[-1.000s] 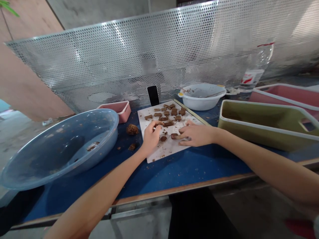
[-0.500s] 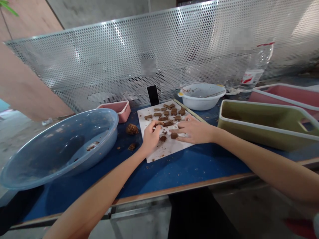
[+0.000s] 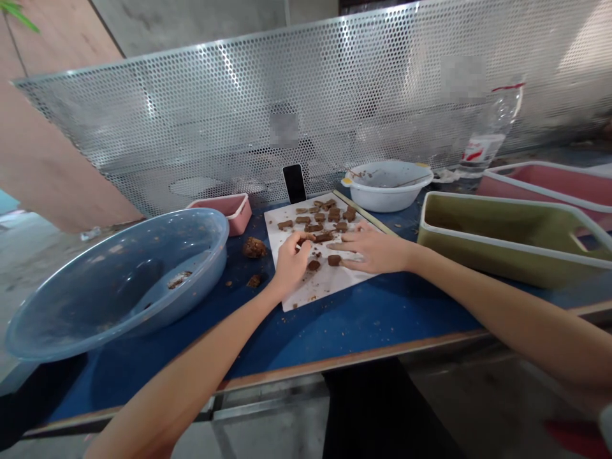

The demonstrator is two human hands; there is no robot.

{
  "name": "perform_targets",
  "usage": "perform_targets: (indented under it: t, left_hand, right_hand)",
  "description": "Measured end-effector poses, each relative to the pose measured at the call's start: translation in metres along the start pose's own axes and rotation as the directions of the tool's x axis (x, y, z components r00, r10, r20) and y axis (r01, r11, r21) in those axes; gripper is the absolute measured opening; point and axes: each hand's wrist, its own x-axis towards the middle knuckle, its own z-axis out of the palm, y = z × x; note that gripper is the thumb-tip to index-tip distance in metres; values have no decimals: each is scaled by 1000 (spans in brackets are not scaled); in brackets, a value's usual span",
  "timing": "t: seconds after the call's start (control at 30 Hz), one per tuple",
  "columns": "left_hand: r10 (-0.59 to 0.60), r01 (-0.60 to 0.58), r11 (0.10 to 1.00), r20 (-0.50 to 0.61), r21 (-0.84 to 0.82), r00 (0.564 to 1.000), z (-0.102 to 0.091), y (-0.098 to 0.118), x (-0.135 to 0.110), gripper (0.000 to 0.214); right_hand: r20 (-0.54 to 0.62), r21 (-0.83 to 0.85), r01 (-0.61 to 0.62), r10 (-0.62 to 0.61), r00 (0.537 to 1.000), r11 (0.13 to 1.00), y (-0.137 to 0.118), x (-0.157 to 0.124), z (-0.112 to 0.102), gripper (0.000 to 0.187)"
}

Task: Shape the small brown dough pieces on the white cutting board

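Blue tabletop (image 3: 373, 319), centre frame: left hand (image 3: 290, 262) pinches a small brown dough piece (image 3: 306, 240); right hand (image 3: 377, 250), fingers flat, seemingly steadies the white rectangular board (image 3: 310, 290).

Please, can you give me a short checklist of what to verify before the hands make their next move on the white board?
1. Left hand grips a piece: cannot tell, its fingers are curled over the white board.
2. Right hand lies flat and open on the board: ok.
3. Loose brown piece lies free between the hands: ok.
4. Phone stands behind the board, apart from the pieces: ok.
5. Table free of crumbs: not ok, crumbs and a brown lump lie beside the board.
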Motion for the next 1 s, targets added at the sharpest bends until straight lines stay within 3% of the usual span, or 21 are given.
perform_targets:
  t: [0.1,0.2,0.27,0.37,0.47,0.57,0.73,0.9,1.0]
  left_hand:
    - [213,-233,954,118,190,970,-5,-1,2,20]
    - [412,-503,803,312,320,856,-10,-2,2,24]
    - [453,-574,741,372,349,810,-11,-4,2,28]
    - [450,-569,741,366,356,814,-10,-8,1,30]
    - [444,-548,762,338,346,830,-8,-12,2,28]
    - [447,-545,765,327,344,833,-7,-15,3,28]
    - [447,-543,763,322,350,835,-7,-15,3,28]
    - [459,-558,762,334,327,823,-6,-13,1,27]
    - [458,-561,758,341,334,821,-5,-13,1,26]
  right_hand:
    - [-85,-18,34,-36,996,999,5,-2,0,47]
    - [-15,-19,82,-82,997,996,7,-3,-1,43]
    - [68,-14,104,-103,992,994,6,-3,-2,44]
    - [123,6,97,-97,988,995,5,-2,0,45]
    - [10,49,-28,27,1000,998,3,2,5,44]
    - [-88,81,-201,208,974,976,-4,7,12,42]
    - [35,57,-236,235,971,970,-25,14,20,34]
    - [-17,143,-488,495,869,861,-33,19,30,24]
    - [-34,196,-519,534,845,832,-33,20,34,21]
